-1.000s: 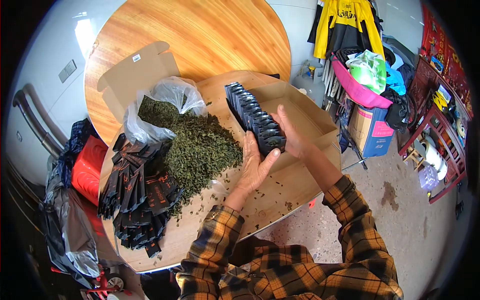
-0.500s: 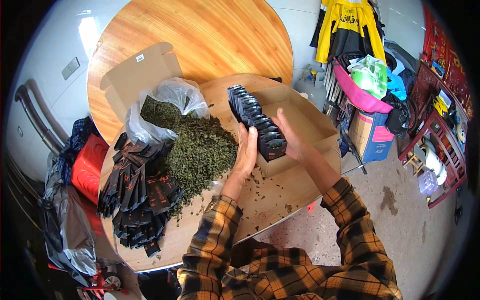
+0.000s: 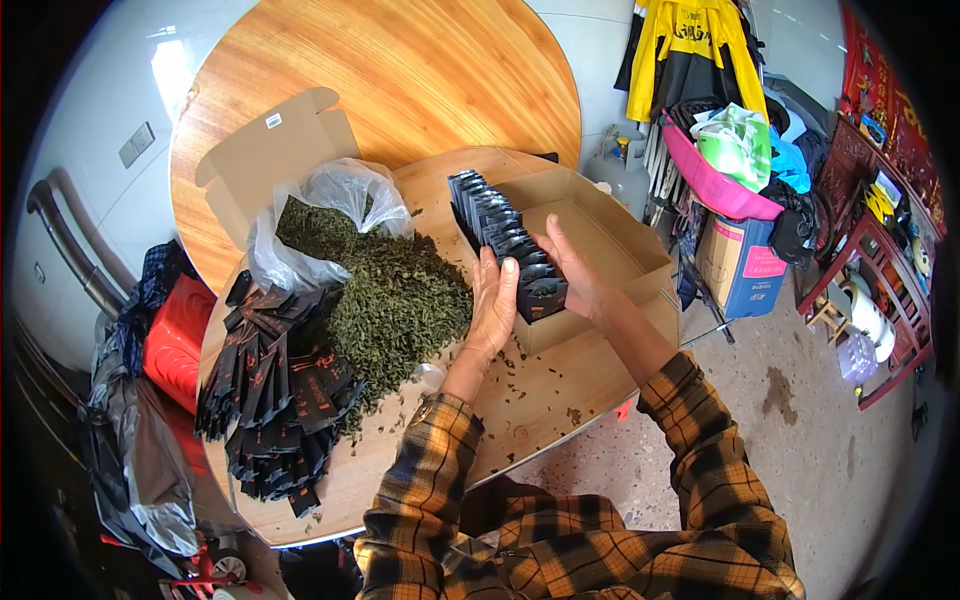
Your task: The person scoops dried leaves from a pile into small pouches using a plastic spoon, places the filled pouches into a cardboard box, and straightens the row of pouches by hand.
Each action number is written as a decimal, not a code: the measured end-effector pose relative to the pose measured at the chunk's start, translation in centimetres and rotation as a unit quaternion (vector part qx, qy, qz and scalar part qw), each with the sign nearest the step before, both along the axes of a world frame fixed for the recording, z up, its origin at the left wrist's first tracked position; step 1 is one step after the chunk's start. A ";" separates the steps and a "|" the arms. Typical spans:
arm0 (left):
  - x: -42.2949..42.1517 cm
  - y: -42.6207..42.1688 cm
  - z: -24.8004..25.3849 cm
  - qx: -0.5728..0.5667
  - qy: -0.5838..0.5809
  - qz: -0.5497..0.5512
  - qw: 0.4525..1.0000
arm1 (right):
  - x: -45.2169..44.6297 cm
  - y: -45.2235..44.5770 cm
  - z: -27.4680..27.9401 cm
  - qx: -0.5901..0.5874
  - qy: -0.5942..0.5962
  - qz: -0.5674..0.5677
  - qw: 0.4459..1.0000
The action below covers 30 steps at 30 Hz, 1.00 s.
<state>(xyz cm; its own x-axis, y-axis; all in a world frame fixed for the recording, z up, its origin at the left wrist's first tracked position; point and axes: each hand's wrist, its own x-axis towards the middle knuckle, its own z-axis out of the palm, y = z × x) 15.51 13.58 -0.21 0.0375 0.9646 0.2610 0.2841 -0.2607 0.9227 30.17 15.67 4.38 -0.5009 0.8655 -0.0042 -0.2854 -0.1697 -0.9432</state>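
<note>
A row of black pouches [image 3: 499, 222], packed upright one behind another with open tops, stands along the left side of an open cardboard box [image 3: 620, 215]. Dark leaf shows in the nearest pouch. My left hand [image 3: 491, 305] lies flat against the row's left side, thumb raised, fingers straight. On the opposite side my right hand [image 3: 577, 275] touches the near pouches with its palm turned inward and thumb up; its other fingers are partly hidden. Left of my hands spreads a heap of dried green leaves [image 3: 400, 300], spilling from a clear plastic bag [image 3: 300, 262].
Many flat black pouches [image 3: 285, 390] lie piled at the table's left. Behind the bag stands a cardboard lid [image 3: 280, 150]. Loose leaf bits dot the wooden table [image 3: 530, 400]. A round wooden tabletop [image 3: 400, 70] rises behind; a red stool [image 3: 180, 340] is left.
Both hands stay at the sides of the pouch row, with hardly any movement. The whole view has shifted slightly.
</note>
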 end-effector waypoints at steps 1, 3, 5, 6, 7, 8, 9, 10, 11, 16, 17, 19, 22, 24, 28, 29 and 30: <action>-0.2 0.1 0.0 0.010 0.001 -0.014 1.000 | 0.0 -0.2 0.1 -0.005 0.000 -0.003 1.000; -0.5 -0.5 1.3 0.020 0.002 -0.029 0.999 | 0.2 0.0 0.0 -0.009 0.001 -0.007 1.000; -0.9 -2.1 3.4 -0.122 -0.296 -0.154 0.935 | 0.7 1.0 -0.8 0.005 0.013 0.018 1.000; -0.9 -1.9 3.0 -0.122 -0.296 -0.154 0.935 | 0.9 1.4 -1.0 0.004 0.012 0.018 1.000; -0.9 -1.3 2.4 -0.089 -0.266 -0.113 0.953 | 1.2 1.8 -1.3 0.014 0.002 0.008 1.000; -0.9 -0.7 1.9 -0.056 -0.236 -0.071 0.968 | 1.3 2.2 -1.5 0.024 -0.008 -0.002 1.000; -0.9 -0.2 1.5 -0.021 -0.204 -0.030 0.978 | 1.2 2.8 -1.8 0.025 -0.009 -0.001 1.000; -1.0 0.4 1.1 -0.020 -0.205 -0.029 0.978 | 1.0 3.4 -2.1 0.008 -0.025 -0.051 0.998; -1.0 0.8 1.1 -0.016 -0.209 -0.030 0.977 | 0.8 3.6 -2.0 -0.009 -0.041 -0.101 0.994; -1.6 2.4 1.0 0.003 -0.228 -0.032 0.973 | -0.3 5.9 -1.4 0.001 -0.073 -0.116 0.991; -1.8 2.8 1.1 -0.016 -0.234 -0.053 0.971 | -0.5 7.0 -1.6 0.009 -0.074 -0.115 0.991; -1.8 3.0 1.5 -0.029 -0.240 -0.073 0.968 | -0.6 9.9 -2.8 0.025 -0.063 -0.082 0.994; -1.4 3.2 1.5 -0.021 -0.197 -0.067 0.978 | -1.7 8.3 -0.9 0.012 -0.045 -0.076 0.996; -1.0 4.3 0.6 0.010 -0.171 -0.032 0.985 | -1.9 7.9 -0.4 0.012 -0.075 -0.083 0.994; -0.9 6.3 -0.4 0.016 -0.063 0.013 0.998 | -2.1 8.5 -0.8 0.027 -0.060 -0.030 0.997; -0.6 6.2 -0.3 0.030 -0.043 0.039 0.998 | -2.2 8.2 -0.6 0.025 -0.060 -0.030 0.997; -0.5 6.0 -0.1 0.029 -0.043 0.039 0.998 | -2.1 7.8 -0.2 0.034 -0.060 -0.016 0.997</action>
